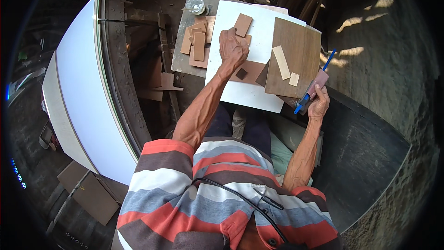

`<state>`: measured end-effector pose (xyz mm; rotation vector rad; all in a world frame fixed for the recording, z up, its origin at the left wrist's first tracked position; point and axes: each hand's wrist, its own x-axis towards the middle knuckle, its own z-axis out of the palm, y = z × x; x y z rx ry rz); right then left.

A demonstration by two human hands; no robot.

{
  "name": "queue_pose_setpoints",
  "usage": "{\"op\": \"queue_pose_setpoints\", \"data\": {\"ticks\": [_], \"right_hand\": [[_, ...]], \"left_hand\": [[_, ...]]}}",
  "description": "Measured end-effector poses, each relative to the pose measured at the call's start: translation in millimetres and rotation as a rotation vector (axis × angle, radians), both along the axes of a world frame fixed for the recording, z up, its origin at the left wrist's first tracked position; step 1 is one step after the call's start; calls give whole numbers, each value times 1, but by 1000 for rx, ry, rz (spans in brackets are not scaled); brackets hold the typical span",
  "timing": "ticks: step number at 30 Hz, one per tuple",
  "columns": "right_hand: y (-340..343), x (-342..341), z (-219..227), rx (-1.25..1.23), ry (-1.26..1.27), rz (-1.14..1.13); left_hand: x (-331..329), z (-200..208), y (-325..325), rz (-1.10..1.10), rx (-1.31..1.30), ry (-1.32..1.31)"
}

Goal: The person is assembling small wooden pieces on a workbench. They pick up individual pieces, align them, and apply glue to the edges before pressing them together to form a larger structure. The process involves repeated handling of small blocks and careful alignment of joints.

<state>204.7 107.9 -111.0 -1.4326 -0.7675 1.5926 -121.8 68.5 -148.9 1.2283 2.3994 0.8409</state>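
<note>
At upper centre, I see the left hand [233, 47] curled by a brown slab [243, 24], grip unclear; centre right, the right hand [318, 103] clutches a mauve block [318, 82].

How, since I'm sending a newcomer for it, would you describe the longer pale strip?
Find the big white board, then the brown panel lying over its right side. On that panel lies the pale strip, narrow and slanting. It is far longer than the stubby pale piece beside its lower end.
</note>
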Motion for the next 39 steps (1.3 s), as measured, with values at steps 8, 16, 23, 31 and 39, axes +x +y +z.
{"op": "queue_pose_setpoints", "data": {"ticks": [8,16,23,31,39], "right_hand": [[-7,27,17,37,-15,-65],[-8,34,19,48,-23,-73],[-2,36,16,58,-9,-60],[6,28,20,57,-12,-51],[12,17,7,53,32,-89]], "left_hand": [[-33,0,52,-251,-335,208],[-45,-2,34,-456,-228,216],[-53,9,5,-728,-476,384],[-57,-15,-8,-726,-315,425],[-22,-10,-38,-468,-132,488]]}}
